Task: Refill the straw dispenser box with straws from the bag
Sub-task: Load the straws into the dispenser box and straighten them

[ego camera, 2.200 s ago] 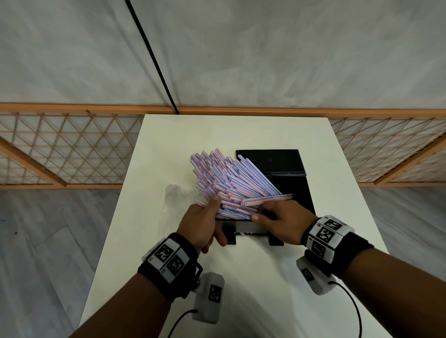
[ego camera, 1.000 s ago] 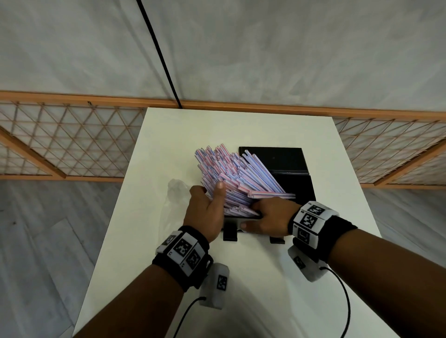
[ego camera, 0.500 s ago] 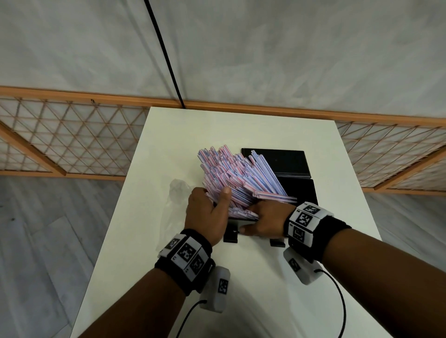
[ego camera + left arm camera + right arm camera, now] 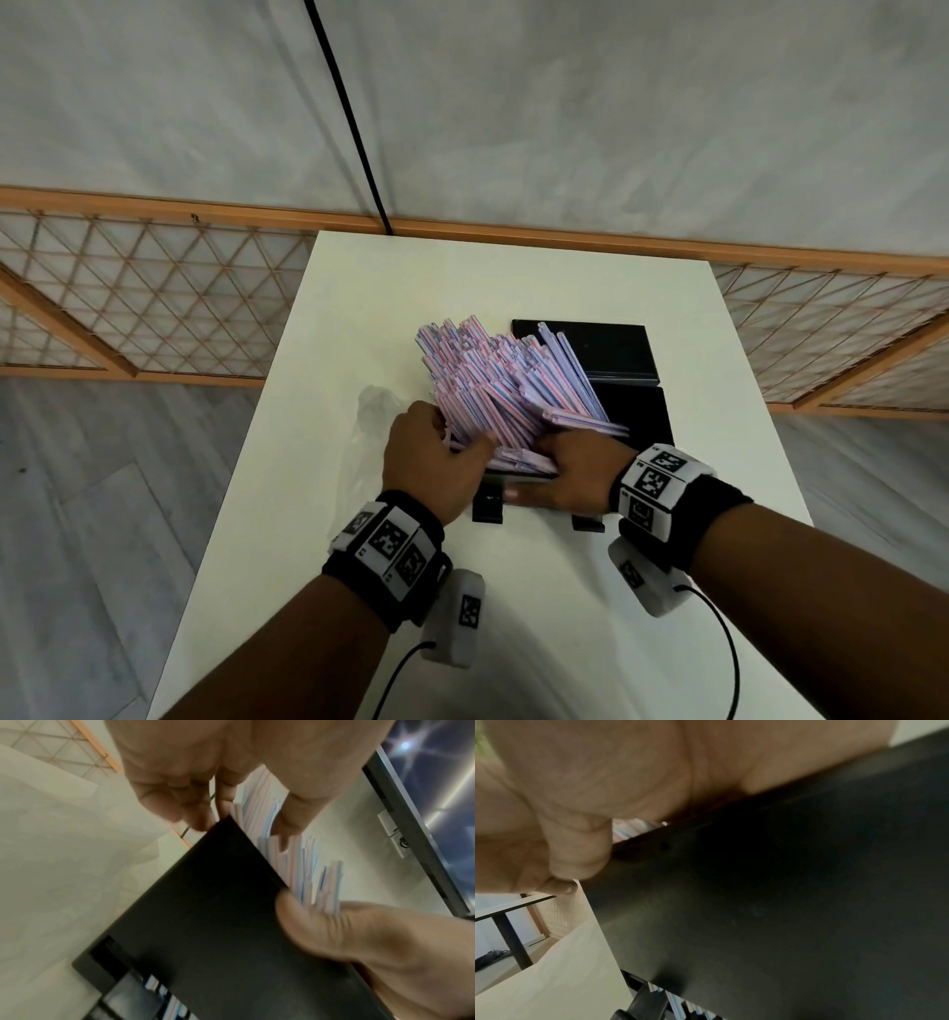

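Note:
A black straw dispenser box [image 4: 637, 411] stands mid-table with its lid [image 4: 606, 354] open behind it. A thick bundle of pink-and-blue wrapped straws [image 4: 493, 380] sticks out of it, fanned toward the upper left. My left hand [image 4: 452, 442] grips the bundle's lower left side, thumb on top. The left wrist view has the fingers [image 4: 180, 801] beyond the box [image 4: 218, 923] and straws [image 4: 306, 862]. My right hand [image 4: 560, 473] grips the box's front wall, thumb along the front, fingers over the straws' lower ends. Up close, the right hand [image 4: 603, 780] wraps the box [image 4: 782, 902] rim.
A crumpled clear plastic bag [image 4: 375, 411] lies on the white table [image 4: 513, 616] just left of the box. A wooden lattice fence [image 4: 154, 308] runs behind the table. A black cable [image 4: 354, 128] hangs down the wall to the table's far edge.
Both hands closed in on the base of the bundle. The right hand let go of a few loose straws and settled on the box front. The fan stands slightly steeper.

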Motion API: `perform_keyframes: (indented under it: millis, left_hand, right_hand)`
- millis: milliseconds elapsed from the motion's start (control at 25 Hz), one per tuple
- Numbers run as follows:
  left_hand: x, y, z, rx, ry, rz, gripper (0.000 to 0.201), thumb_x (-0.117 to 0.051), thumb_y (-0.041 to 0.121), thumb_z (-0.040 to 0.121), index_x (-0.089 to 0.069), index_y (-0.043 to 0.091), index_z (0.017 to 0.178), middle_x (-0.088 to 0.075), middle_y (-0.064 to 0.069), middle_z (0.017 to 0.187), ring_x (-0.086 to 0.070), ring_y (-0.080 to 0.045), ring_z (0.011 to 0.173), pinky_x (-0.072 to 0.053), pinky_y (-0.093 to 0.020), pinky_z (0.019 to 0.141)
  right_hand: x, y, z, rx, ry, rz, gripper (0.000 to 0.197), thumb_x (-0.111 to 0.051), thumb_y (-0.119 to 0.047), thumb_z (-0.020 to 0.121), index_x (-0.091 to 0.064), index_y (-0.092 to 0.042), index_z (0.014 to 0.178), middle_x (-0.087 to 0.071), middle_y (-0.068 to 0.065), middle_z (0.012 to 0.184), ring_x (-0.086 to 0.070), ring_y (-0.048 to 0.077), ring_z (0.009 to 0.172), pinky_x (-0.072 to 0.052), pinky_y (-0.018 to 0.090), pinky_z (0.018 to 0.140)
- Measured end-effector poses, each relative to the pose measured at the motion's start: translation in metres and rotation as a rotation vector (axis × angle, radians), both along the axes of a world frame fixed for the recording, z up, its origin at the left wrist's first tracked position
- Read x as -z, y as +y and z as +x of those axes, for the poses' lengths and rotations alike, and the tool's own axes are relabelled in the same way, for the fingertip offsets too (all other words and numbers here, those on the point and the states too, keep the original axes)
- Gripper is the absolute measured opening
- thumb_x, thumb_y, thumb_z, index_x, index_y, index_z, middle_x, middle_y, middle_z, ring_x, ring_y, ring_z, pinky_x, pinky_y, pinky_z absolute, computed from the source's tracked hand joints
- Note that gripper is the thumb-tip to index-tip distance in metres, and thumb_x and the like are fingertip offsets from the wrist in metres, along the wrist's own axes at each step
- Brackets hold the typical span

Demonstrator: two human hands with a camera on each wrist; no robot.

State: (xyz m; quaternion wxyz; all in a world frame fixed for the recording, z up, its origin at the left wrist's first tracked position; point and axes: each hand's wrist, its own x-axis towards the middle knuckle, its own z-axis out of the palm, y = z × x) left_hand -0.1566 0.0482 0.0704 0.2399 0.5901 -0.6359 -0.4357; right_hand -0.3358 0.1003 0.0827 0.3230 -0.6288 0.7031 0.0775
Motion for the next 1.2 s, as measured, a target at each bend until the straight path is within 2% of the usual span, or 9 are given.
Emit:
perform_keyframes:
  millis: [160, 280, 520, 600, 680, 760, 880, 1000, 1200]
  left_hand:
    - [-0.006, -0.008, 0.0, 0.021, -0.101, -0.022, 0.037, -0.079, 0.046, 0.077, -0.061, 0.019, 0.097, -0.068, 0.009, 0.089, -0.063, -0.018, 0.088, -0.039, -0.02, 0.065]
    - [-0.012, -0.011, -0.005, 0.054, -0.138, -0.091, 0.038, -0.075, 0.054, 0.079, -0.072, 0.024, 0.103, -0.075, 0.006, 0.1, -0.067, -0.015, 0.1, -0.038, -0.016, 0.075]
    - [-0.025, -0.01, -0.01, 0.111, -0.15, -0.183, 0.029, -0.066, 0.04, 0.089, -0.074, 0.014, 0.08, -0.075, 0.0, 0.079, -0.069, -0.018, 0.084, -0.037, -0.019, 0.068]
    - [-0.033, -0.003, -0.006, 0.055, -0.088, -0.25, 0.023, -0.068, 0.036, 0.089, -0.073, 0.018, 0.075, -0.075, 0.003, 0.076, -0.066, -0.011, 0.081, -0.034, -0.007, 0.066]
    - [-0.041, 0.004, 0.0, 0.031, -0.047, -0.295, 0.025, -0.07, 0.037, 0.088, -0.064, 0.031, 0.066, -0.07, 0.015, 0.066, -0.058, -0.006, 0.094, -0.039, -0.003, 0.084]
    - [-0.039, 0.005, 0.007, -0.01, -0.043, -0.275, 0.029, -0.075, 0.042, 0.085, -0.056, 0.035, 0.063, -0.057, 0.022, 0.057, -0.062, -0.011, 0.084, -0.048, -0.026, 0.094]
    - [-0.019, -0.002, 0.016, -0.127, 0.082, -0.093, 0.047, -0.083, 0.061, 0.065, -0.052, 0.031, 0.085, -0.064, 0.005, 0.072, -0.067, -0.019, 0.066, -0.057, -0.039, 0.069]
    - [-0.011, -0.01, 0.011, -0.119, 0.129, 0.148, 0.073, -0.086, 0.065, 0.057, -0.047, 0.025, 0.105, -0.063, -0.007, 0.088, -0.066, -0.024, 0.064, -0.053, -0.033, 0.049]
    - [-0.018, -0.024, -0.004, 0.026, 0.05, 0.05, 0.054, -0.086, 0.059, 0.063, -0.071, 0.03, 0.106, -0.075, 0.014, 0.1, -0.07, -0.01, 0.093, -0.055, -0.029, 0.088]
  right_hand:
    - [0.003, -0.001, 0.0, 0.002, -0.027, 0.047, 0.043, -0.066, -0.062, 0.081, -0.062, -0.022, 0.095, -0.064, -0.002, 0.089, -0.06, 0.017, 0.084, -0.044, 0.027, 0.073]
    - [0.013, -0.005, 0.004, -0.022, -0.025, -0.003, 0.046, -0.062, -0.057, 0.085, -0.064, -0.021, 0.113, -0.068, 0.004, 0.109, -0.062, 0.023, 0.102, -0.048, 0.032, 0.089]
    - [0.019, 0.0, 0.008, 0.009, -0.173, -0.194, 0.07, -0.063, -0.046, 0.084, -0.037, -0.029, 0.147, -0.05, 0.001, 0.147, -0.043, 0.023, 0.136, -0.036, 0.039, 0.113]
    - [0.015, 0.004, 0.007, 0.028, -0.237, -0.295, 0.065, -0.061, -0.045, 0.083, -0.042, -0.027, 0.142, -0.053, 0.0, 0.142, -0.048, 0.022, 0.132, -0.04, 0.039, 0.109]
    - [0.013, 0.008, 0.006, 0.051, -0.231, -0.339, 0.053, -0.058, -0.048, 0.083, -0.052, -0.024, 0.13, -0.062, 0.001, 0.128, -0.057, 0.024, 0.119, -0.046, 0.037, 0.099]
    - [0.012, 0.011, 0.004, 0.092, -0.165, -0.301, 0.047, -0.059, -0.053, 0.085, -0.057, -0.023, 0.121, -0.065, 0.002, 0.117, -0.061, 0.026, 0.109, -0.048, 0.032, 0.091]
    - [0.008, 0.015, 0.002, 0.082, -0.082, -0.202, 0.051, -0.06, -0.058, 0.085, -0.058, -0.024, 0.122, -0.067, 0.001, 0.118, -0.061, 0.024, 0.11, -0.046, 0.028, 0.09]
    - [0.002, 0.012, 0.001, 0.084, -0.041, -0.116, 0.036, -0.064, -0.054, 0.086, -0.06, -0.023, 0.104, -0.062, -0.003, 0.097, -0.058, 0.016, 0.094, -0.037, 0.023, 0.078]
    - [0.008, -0.006, 0.012, 0.039, 0.048, -0.012, 0.055, -0.063, -0.06, 0.08, -0.063, -0.021, 0.119, -0.068, 0.006, 0.114, -0.063, 0.026, 0.106, -0.047, 0.029, 0.085]
